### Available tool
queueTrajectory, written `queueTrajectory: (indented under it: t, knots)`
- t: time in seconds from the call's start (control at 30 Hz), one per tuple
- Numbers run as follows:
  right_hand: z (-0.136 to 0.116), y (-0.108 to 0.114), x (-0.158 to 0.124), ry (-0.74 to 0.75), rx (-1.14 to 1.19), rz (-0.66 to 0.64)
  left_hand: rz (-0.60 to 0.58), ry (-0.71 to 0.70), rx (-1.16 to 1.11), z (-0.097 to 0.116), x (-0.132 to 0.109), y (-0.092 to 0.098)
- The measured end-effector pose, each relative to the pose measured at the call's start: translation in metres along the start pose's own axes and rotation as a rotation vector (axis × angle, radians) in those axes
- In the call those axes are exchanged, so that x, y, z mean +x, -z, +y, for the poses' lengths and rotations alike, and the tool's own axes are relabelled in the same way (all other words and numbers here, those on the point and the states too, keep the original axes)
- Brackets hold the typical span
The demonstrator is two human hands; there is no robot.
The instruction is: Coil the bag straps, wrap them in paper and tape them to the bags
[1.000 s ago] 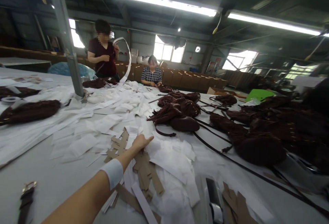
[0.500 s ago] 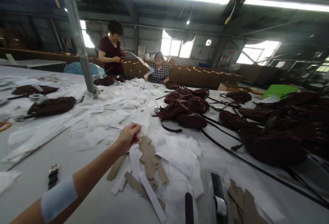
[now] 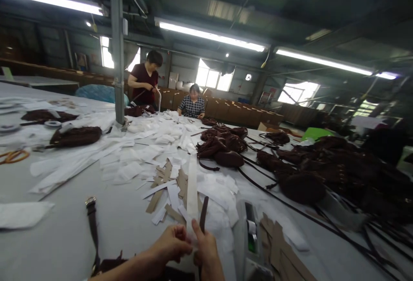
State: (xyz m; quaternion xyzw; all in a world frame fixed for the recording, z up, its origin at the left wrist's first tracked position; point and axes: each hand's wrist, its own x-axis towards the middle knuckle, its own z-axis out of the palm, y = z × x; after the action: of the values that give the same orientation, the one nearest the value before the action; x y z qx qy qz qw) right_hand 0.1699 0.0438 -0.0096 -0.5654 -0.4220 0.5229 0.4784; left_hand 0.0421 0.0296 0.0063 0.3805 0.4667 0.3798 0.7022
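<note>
A long white strip (image 3: 192,182), looking like paper or thin foam, runs away from me over the table. At its near end the fingers of my left hand (image 3: 172,242) are pinched together. My right hand (image 3: 208,253) is beside it, wrapped round a dark brown strap (image 3: 204,212) whose rounded end points up; its thumb lies against the white strip. Below my forearms part of a dark brown bag (image 3: 111,264) shows at the bottom edge, mostly hidden. A buckle strap (image 3: 92,218) extends from it to the left.
A tape dispenser (image 3: 248,233) stands right of my hands, beside brown card strips (image 3: 277,246). More strips (image 3: 164,173) and white sheets (image 3: 122,165) cover the middle. Dark fringed bags (image 3: 222,147) lie behind and right. Two people (image 3: 145,78) work across the table near a metal post (image 3: 118,57).
My left hand has drawn back towards me with the white strip. My right hand has come into view, holding the dark strap. The view has shifted, and the bag's buckle strap shows more fully.
</note>
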Motion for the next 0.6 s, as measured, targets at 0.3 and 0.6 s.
queueTrajectory:
  t: [0.3, 0.6]
  knots:
    - [-0.013, -0.007, -0.040, -0.001, 0.030, -0.003, 0.056, 0.109, -0.135, 0.029, -0.014, 0.005]
    - [-0.020, 0.007, -0.087, -0.092, -0.019, 0.031, 0.065, 0.050, -0.225, 0.021, -0.025, -0.001]
